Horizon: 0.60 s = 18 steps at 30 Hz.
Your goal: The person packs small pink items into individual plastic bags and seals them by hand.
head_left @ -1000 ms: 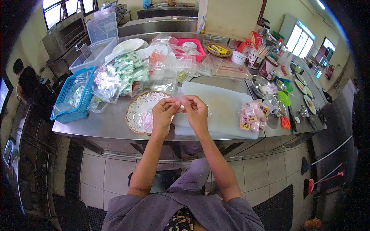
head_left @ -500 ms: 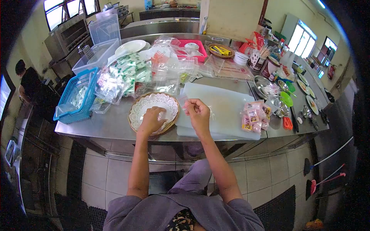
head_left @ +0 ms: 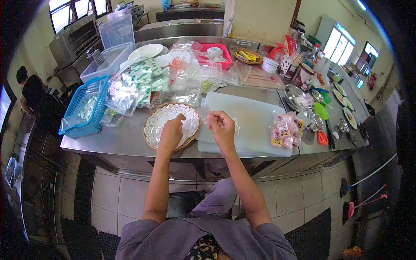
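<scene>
A round wicker basket [head_left: 196, 138] lined with a white lace doily [head_left: 157, 118] stands near the counter's front edge. Over it is my left hand [head_left: 171, 132], turned edge-on, its index finger stretched out to the right and the other fingers partly hidden. Something clear, perhaps plastic, lies on the doily beside it. Just right of the basket, my right hand [head_left: 223, 129] pinches a small clear plastic bag [head_left: 204, 113] between thumb and fingers. Beneath that hand is a white cutting board [head_left: 253, 110]. Several small labelled packets [head_left: 284, 130] are heaped on the board's right end.
To the left stand a blue plastic basket [head_left: 82, 123] and a pile of green-and-white packets [head_left: 145, 78]. Behind are a pink tray [head_left: 227, 54] and a basket of yellow items [head_left: 248, 56]. Bowls [head_left: 294, 93], a knife [head_left: 330, 134] and plates [head_left: 350, 117] lie right. A person [head_left: 32, 93] is far left.
My left hand has turned edge-on above the doily, its index finger now extended to the right. The right hand stays almost in place, still pinching the clear bag.
</scene>
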Motion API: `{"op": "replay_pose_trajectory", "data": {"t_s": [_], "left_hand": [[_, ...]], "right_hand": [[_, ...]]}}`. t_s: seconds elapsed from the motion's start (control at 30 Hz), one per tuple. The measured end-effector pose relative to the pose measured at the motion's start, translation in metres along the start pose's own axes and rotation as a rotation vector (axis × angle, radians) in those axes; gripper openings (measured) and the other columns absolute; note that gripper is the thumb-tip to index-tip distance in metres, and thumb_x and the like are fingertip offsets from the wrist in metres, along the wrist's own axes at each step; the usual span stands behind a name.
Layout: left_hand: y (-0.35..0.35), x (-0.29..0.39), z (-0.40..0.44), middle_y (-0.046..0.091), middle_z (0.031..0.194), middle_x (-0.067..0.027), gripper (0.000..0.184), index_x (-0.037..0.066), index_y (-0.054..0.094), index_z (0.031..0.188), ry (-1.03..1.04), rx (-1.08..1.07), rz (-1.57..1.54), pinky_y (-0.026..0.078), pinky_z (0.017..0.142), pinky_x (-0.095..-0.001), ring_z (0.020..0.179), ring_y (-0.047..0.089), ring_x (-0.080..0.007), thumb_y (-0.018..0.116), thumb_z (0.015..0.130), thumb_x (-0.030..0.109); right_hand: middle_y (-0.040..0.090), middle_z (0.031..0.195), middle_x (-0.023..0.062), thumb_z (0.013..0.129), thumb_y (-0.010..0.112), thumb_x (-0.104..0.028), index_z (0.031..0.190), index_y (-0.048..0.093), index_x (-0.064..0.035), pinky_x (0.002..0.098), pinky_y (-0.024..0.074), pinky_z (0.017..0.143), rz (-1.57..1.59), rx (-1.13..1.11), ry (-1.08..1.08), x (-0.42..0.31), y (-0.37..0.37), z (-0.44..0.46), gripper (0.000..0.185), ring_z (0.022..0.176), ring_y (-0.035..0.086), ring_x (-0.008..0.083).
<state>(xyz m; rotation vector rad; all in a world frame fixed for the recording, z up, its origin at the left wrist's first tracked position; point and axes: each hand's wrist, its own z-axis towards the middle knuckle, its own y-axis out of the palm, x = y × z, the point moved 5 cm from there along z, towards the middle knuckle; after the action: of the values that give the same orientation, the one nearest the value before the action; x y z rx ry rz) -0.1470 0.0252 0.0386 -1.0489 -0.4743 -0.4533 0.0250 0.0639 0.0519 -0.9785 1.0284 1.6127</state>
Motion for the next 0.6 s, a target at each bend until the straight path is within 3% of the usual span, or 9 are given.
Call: {"op": "replay_pose_trajectory", "data": {"t_s": [0.23,0.37,0.47,0.6], "left_hand": [[-0.023,-0.004,0.01,0.063,0.074,-0.0133,0.014,0.002,0.06,0.089,-0.046,0.388,-0.408,0.047,0.063,-0.0278,0.069,0.062,-0.0182,0.053,0.079,-0.005],[-0.026,-0.001,0.016,0.063,0.08,-0.0081,0.012,-0.003,0.058,0.091,-0.149,0.36,-0.725,0.049,0.066,-0.0229,0.073,0.06,-0.0119,0.057,0.079,-0.005],[-0.018,0.005,0.015,0.061,0.085,-0.0088,0.013,-0.004,0.056,0.092,-0.238,0.326,-1.197,0.051,0.071,-0.024,0.076,0.06,-0.0124,0.061,0.079,-0.003],[-0.01,0.012,0.015,0.06,0.09,-0.0099,0.016,-0.002,0.055,0.095,-0.239,0.274,-1.304,0.052,0.075,-0.0265,0.082,0.059,-0.014,0.061,0.08,-0.002]], "right_hand": [[0.059,0.067,0.0013,0.083,0.059,-0.011,0.085,0.06,0.0007,0.0198,0.0425,0.053,0.013,0.008,0.011,-0.001,-0.003,0.001,0.012,0.057,0.052,0.0058],[0.059,0.068,0.0014,0.083,0.059,-0.011,0.084,0.06,0.0005,0.0197,0.0422,0.053,0.01,-0.009,0.022,0.0,0.001,0.0,0.011,0.056,0.052,0.0058],[0.058,0.07,0.0004,0.084,0.059,-0.012,0.085,0.059,-0.0004,0.0194,0.0431,0.056,-0.004,-0.038,0.039,0.0,0.008,-0.002,0.012,0.058,0.051,0.0053],[0.059,0.069,0.0014,0.084,0.059,-0.012,0.085,0.059,0.0002,0.0202,0.0437,0.053,-0.022,-0.007,0.034,0.007,0.013,0.0,0.012,0.056,0.052,0.0058]]}}
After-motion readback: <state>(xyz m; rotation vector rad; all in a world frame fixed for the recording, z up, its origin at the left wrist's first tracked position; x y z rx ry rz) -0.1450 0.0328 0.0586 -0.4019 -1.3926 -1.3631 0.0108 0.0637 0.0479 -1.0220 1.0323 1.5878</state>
